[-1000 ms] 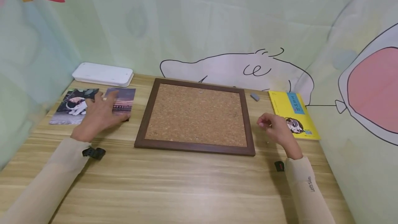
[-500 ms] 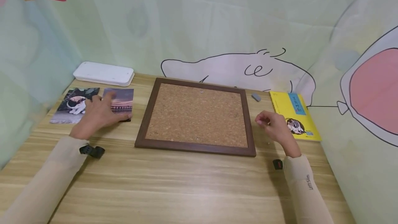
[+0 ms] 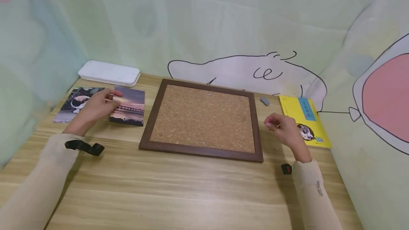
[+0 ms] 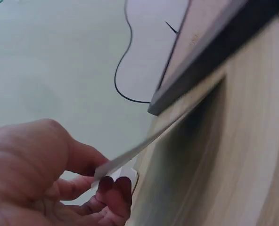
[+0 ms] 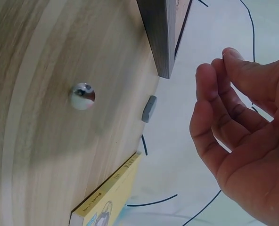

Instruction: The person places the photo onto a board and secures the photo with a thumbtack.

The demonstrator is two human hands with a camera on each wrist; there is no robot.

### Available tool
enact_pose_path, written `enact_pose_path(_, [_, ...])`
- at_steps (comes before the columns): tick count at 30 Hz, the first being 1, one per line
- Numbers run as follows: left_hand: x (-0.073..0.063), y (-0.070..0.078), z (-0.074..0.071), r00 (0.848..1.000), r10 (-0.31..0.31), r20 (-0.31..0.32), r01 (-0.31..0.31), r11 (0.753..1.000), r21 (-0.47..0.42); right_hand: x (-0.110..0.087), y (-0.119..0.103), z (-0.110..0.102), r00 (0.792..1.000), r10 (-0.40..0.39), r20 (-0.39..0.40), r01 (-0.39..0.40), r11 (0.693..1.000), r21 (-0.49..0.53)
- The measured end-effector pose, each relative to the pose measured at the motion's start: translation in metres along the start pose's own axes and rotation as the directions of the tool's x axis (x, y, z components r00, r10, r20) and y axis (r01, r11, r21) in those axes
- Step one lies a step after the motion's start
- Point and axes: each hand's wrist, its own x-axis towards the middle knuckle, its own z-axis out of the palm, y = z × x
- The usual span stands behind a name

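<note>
My left hand (image 3: 92,111) pinches the left edge of a sunset photo print (image 3: 131,106) between thumb and fingers. In the left wrist view the print (image 4: 144,143) is seen nearly edge-on, tilted up with a shadow below it. An animal photo (image 3: 67,111) lies flat, partly behind this hand. At the centre lies a cork board (image 3: 204,116) in a brown wooden frame. Right of it, my right hand (image 5: 243,113) hovers with thumb and forefinger tips pressed together; whether something tiny is between them cannot be seen. Below sits a shiny round metal tack (image 5: 83,96).
At the back left is a white case (image 3: 108,72). A grey eraser-like block (image 3: 265,101) lies off the board's far right corner. The yellow book (image 3: 303,120) rests near the right wall, beside my right hand. Printed cloth (image 3: 204,20) hangs behind the wooden table (image 3: 179,191).
My left hand has gone from spread over the sunset photo to pinching its left edge, tilting it up. The right hand stays almost still. The head view has shifted slightly.
</note>
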Motion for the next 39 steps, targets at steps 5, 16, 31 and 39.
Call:
enact_pose_path(5, [0.001,0.005,-0.001,0.999,-0.005,-0.041,0.001,0.995,-0.103,0.001,0.0,0.0,1.0,-0.018,0.001,0.018,1.0,0.016])
enact_pose_path(16, [0.001,0.028,0.011,1.0,0.009,0.02,-0.004,0.971,-0.237,0.005,-0.003,0.001,0.998,-0.057,-0.012,0.057,0.998,0.007])
enact_pose_path(31, [0.006,0.062,0.02,0.996,0.063,0.058,-0.046,0.965,-0.257,0.021,-0.024,-0.002,0.992,-0.119,-0.038,0.12,0.992,0.022])
enact_pose_path(39, [0.008,0.082,0.029,0.987,0.125,0.104,-0.089,0.951,-0.297,0.026,-0.033,-0.003,0.994,-0.108,-0.034,0.109,0.993,0.034])
